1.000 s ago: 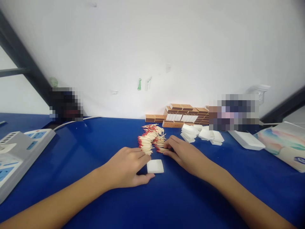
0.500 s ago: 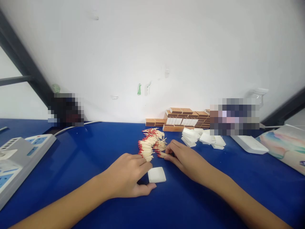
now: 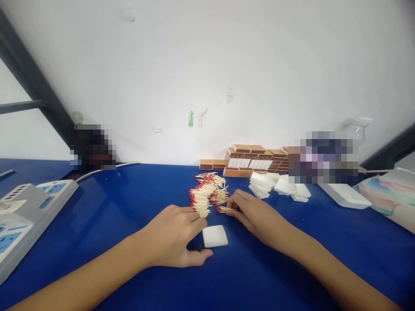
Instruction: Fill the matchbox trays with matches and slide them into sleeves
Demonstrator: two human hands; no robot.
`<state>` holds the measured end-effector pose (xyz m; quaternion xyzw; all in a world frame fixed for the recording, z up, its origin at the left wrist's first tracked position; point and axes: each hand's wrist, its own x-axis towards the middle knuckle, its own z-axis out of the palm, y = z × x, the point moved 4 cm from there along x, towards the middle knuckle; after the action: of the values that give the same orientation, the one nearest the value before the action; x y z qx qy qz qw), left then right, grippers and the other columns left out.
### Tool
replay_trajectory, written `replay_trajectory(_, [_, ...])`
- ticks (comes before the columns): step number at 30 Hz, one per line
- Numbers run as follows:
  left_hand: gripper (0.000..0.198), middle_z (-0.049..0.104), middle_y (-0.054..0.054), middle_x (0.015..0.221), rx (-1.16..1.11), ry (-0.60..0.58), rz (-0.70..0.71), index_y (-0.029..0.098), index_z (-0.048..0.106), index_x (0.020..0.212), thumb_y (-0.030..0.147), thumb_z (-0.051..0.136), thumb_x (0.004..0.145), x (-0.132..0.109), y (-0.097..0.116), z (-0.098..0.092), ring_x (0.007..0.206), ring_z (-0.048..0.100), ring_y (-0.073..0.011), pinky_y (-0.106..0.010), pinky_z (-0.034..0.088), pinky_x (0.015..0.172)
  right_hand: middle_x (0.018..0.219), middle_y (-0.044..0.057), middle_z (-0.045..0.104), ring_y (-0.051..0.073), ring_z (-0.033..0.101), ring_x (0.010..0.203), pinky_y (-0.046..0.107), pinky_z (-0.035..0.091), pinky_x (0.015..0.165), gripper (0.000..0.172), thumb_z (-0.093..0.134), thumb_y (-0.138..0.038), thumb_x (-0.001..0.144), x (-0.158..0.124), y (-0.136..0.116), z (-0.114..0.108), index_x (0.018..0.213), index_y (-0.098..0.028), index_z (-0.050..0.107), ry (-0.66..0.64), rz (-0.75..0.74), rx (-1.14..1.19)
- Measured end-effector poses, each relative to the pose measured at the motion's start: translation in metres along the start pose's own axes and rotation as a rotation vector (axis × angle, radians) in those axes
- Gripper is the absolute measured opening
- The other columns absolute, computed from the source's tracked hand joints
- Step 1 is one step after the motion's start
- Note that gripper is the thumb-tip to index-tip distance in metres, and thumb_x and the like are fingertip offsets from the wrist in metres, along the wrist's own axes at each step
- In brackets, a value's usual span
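Note:
Red-tipped matches (image 3: 201, 194) lie in a curved pile on the blue table. My right hand (image 3: 244, 210) pinches a small bunch of matches (image 3: 221, 210) at the pile's right side, their red heads pointing left. My left hand (image 3: 181, 235) rests at the near end of the pile, thumb and fingers apart, nothing visible between them; its fingertips reach the lowest matches. Just right of its thumb a small white tray (image 3: 215, 236) lies on the table.
Stacked matchboxes (image 3: 249, 160) stand against the wall. Several white trays (image 3: 279, 185) lie in front of them. A white box (image 3: 345, 196) and a colourful packet (image 3: 385, 194) are at the right, a power strip (image 3: 42, 216) at the left.
The whole view has shifted slightly, so the objects sit a little further right. Both hands keep nearly the same pose, and the right hand still pinches the bunch of matches.

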<state>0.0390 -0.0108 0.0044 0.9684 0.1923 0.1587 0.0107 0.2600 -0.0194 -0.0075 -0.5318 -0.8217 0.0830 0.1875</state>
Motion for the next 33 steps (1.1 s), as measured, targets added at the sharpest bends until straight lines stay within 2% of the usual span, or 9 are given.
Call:
replay_trajectory(8, [0.030,0.066,0.000,0.074,0.014,-0.008,-0.016,0.019,0.065,0.090,0.050,0.066,0.090,-0.001,0.000,0.002,0.068,0.065,-0.0196,-0.033,0.039,0.058,0.098,0.006,0.065,0.022,0.064,0.086,0.035,0.052,0.072,0.017,0.050,-0.029,0.106,-0.001,0.003,0.001,0.092,-0.023,0.055,-0.012,0.039,-0.007])
replay_trajectory(22, [0.029,0.075,-0.001,0.087,-0.001,0.139,-0.067,0.019,0.068,0.106,0.042,0.069,0.089,-0.001,-0.003,-0.002,0.076,0.070,-0.0223,-0.034,0.046,0.060,0.096,0.006,0.063,0.022,0.061,0.086,0.035,0.050,0.075,0.015,0.048,-0.026,0.106,-0.001,0.010,-0.013,0.092,-0.022,0.053,0.050,0.041,-0.005])
replay_trajectory(33, [0.025,0.075,-0.001,0.087,-0.001,0.123,-0.109,0.020,0.069,0.103,0.040,0.069,0.089,0.002,-0.004,-0.004,0.075,0.068,-0.0204,-0.032,0.045,0.059,0.096,0.005,0.066,0.021,0.062,0.085,0.034,0.047,0.075,0.015,0.046,-0.029,0.107,-0.003,0.011,-0.015,0.097,-0.022,0.054,0.032,0.094,0.063])
